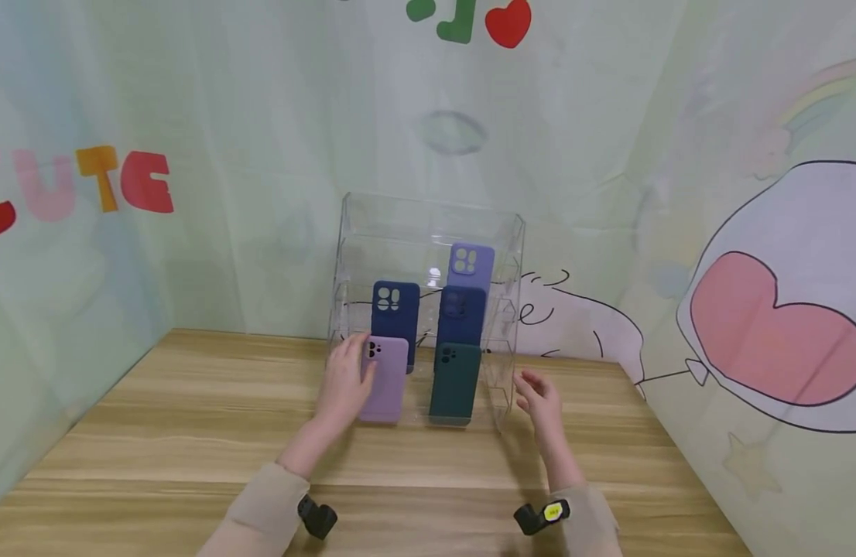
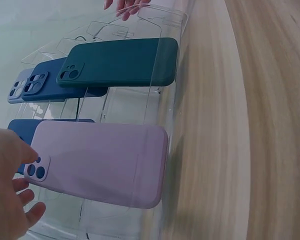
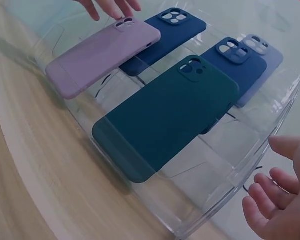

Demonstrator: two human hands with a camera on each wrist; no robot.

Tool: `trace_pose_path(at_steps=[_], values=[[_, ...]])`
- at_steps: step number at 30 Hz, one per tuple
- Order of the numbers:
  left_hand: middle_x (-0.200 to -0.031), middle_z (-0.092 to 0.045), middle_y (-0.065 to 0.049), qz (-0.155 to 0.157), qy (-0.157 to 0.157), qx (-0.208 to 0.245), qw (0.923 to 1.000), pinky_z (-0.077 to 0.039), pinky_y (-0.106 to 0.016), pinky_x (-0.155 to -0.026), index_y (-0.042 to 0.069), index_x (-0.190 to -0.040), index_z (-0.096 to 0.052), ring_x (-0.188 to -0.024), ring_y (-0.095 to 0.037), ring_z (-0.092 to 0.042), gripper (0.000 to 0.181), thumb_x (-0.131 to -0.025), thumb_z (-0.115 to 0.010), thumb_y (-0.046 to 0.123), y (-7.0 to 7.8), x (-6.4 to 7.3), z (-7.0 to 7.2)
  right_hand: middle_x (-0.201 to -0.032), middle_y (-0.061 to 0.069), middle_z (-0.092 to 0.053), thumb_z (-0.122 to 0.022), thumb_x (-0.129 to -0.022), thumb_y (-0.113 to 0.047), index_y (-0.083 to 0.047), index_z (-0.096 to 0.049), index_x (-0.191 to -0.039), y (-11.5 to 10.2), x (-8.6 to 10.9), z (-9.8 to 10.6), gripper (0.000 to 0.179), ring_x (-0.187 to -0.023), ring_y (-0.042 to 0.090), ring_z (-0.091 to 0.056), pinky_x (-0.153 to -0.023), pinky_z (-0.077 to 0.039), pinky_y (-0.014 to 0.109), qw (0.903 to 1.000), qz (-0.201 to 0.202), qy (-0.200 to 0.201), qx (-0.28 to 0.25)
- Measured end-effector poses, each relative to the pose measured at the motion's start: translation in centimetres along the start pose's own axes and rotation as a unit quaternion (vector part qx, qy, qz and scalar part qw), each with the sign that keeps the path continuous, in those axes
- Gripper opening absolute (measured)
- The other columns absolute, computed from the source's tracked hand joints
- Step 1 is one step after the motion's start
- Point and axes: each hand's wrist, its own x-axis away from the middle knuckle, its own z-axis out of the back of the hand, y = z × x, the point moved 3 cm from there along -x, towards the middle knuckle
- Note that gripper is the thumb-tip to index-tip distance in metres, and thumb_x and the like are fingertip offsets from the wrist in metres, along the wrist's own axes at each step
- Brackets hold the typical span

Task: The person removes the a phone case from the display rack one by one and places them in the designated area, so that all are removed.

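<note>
A lilac phone case [image 1: 388,383] leans in the lowest tier of a clear acrylic stand [image 1: 428,213], on its left side. My left hand [image 1: 346,379] pinches that case at its upper left corner; the thumb [image 2: 26,152] lies by the camera cutout. A dark green phone case [image 1: 456,384] stands to its right in the same tier. Just outside the stand's right side is my right hand [image 1: 542,402], holding nothing, its fingers loosely bent. The right wrist view shows these fingers [image 3: 262,192] apart from the green case.
Behind the lilac case stands a dark blue phone case [image 1: 396,313]. Another blue case [image 1: 461,317] and a light purple one [image 1: 473,263] rise behind the green case. The stand is on a wooden table [image 1: 191,433], before a printed curtain [image 1: 261,155].
</note>
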Motion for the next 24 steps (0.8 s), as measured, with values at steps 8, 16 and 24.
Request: trace_pose_path(at_steps=[8,16,24], values=[[-0.133,-0.054,-0.028,-0.004,0.005,-0.005,1.0,-0.037,-0.058,-0.108,-0.005,-0.137,-0.049,-0.123,-0.046,-0.05,0.051,-0.089,-0.065,0.003,-0.2,0.5,-0.4,-0.132,0.019,-0.056,-0.056,-0.1,-0.021,0.009,-0.046,-0.137,1.7,-0.1,-0.2,0.048,-0.103,0.009,-0.058,-0.094,-0.053,0.028,0.9981,-0.045,-0.038,-0.016],[-0.127,-0.053,-0.027,0.015,0.018,0.02,0.9995,-0.042,-0.057,-0.102,-0.005,-0.135,-0.052,-0.116,-0.043,-0.052,0.045,-0.092,-0.063,0.004,-0.1,0.5,-0.6,-0.144,0.026,-0.047,-0.052,-0.102,-0.027,0.011,-0.041,-0.14,2.9,-0.1,-0.2,0.055,-0.129,0.037,-0.048,-0.106,-0.046,0.042,0.9955,-0.065,-0.059,-0.036],[-0.127,-0.055,-0.03,0.05,-0.006,0.025,0.9984,-0.044,-0.056,-0.1,-0.005,-0.138,-0.046,-0.114,-0.044,-0.055,0.049,-0.093,-0.061,0.006,-0.5,0.9,-1.0,-0.141,0.022,-0.052,-0.052,-0.102,-0.026,0.012,-0.043,-0.138,3.3,0.0,-0.3,0.053,-0.124,0.031,-0.052,-0.104,-0.046,0.041,0.994,-0.064,-0.065,-0.06]])
